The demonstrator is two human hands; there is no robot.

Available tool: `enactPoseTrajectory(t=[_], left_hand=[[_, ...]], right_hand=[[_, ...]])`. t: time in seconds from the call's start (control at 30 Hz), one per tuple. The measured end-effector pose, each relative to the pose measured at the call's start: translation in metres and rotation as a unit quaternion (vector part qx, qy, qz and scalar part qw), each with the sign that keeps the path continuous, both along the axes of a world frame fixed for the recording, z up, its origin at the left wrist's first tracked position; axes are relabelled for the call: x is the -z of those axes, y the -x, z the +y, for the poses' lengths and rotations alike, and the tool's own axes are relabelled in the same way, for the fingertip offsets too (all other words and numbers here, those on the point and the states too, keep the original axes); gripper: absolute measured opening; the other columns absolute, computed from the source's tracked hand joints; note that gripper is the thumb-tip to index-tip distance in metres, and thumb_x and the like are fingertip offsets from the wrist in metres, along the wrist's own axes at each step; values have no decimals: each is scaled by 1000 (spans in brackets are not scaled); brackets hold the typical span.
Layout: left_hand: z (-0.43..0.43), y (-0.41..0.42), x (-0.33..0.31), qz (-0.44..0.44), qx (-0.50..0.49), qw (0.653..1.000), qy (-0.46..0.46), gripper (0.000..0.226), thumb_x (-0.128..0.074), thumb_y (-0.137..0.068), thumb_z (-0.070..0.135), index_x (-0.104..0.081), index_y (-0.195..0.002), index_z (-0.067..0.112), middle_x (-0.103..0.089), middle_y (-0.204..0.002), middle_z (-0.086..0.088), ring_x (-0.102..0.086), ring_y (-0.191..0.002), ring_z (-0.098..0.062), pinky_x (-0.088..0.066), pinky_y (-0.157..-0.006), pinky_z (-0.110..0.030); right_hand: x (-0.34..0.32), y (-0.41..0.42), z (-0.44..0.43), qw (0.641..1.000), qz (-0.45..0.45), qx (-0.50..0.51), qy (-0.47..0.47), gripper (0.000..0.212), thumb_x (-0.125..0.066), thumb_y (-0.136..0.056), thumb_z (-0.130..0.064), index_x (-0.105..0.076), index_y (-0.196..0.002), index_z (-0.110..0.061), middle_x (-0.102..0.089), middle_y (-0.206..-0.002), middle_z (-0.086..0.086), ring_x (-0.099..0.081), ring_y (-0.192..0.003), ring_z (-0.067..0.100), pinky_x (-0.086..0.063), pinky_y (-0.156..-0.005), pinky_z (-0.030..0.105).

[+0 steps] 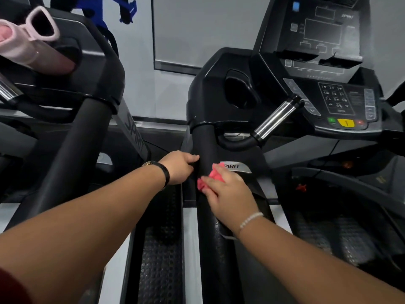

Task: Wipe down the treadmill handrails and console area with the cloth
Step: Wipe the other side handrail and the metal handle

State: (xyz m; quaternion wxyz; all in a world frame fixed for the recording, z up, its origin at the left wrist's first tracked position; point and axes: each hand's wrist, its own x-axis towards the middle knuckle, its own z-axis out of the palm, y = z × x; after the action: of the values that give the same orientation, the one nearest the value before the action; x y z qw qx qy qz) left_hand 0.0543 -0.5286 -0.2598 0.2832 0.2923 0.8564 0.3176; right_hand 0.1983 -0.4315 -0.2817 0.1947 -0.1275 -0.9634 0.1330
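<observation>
A black treadmill handrail [202, 143] runs down the middle of the head view, from the console housing toward me. My right hand [230, 191] presses a crumpled pink-red cloth [211, 177] against the rail's right side. My left hand [179, 166] grips the same rail from its left side, fingers curled on it, level with the cloth. The console [341, 99] with keypad and coloured buttons stands at the upper right. A chrome pulse grip [275, 118] angles out below it.
A second treadmill stands at the left, its black handrail [72, 150] running parallel. A pink bottle with pink sunglasses [32, 40] sits in its cup holder. Black rubber side rails [160, 249] lie below. An empty cup holder [238, 88] is beside the console.
</observation>
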Motion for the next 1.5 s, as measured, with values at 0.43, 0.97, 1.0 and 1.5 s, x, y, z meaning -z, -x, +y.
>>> enactPoseTrajectory(t=[0.43, 0.97, 1.0, 1.5], left_hand=[[3, 11, -16, 54, 49, 995, 70, 47, -41, -89, -5, -59, -126, 19, -56, -132, 2, -51, -121, -11, -34, -97, -14], [2, -26, -11, 172, 64, 980, 72, 45, -52, -90, 45, -48, -133, 35, -47, -141, 7, -43, -129, -15, -36, -107, -32], [3, -27, -12, 179, 68, 977, 91, 53, -54, -86, 53, -45, -135, 35, -45, -142, 8, -41, -131, -15, -37, -106, -35], [8, -52, -16, 152, 64, 978, 126, 66, -52, -92, 42, -21, -148, 26, -15, -156, 7, -22, -142, -18, -25, -113, -35]], right_hand=[[-22, 37, -47, 940, -260, 25, -221, 38, -34, -94, -18, -59, -122, -12, -44, -132, 18, -28, -128, 41, -26, -102, 60], [6, -37, 0, 925, 15, 117, 361, 21, -62, -87, -32, -71, -106, -32, -68, -108, -8, -61, -102, 4, -44, -95, 16], [8, -36, 3, 894, 13, 137, 427, 20, -62, -88, -34, -70, -106, -31, -70, -100, -10, -64, -95, 3, -48, -87, 15], [5, -11, 2, 860, -22, 201, 469, 30, -50, -94, -33, -65, -116, -20, -62, -107, 2, -57, -98, 18, -43, -89, 28]])
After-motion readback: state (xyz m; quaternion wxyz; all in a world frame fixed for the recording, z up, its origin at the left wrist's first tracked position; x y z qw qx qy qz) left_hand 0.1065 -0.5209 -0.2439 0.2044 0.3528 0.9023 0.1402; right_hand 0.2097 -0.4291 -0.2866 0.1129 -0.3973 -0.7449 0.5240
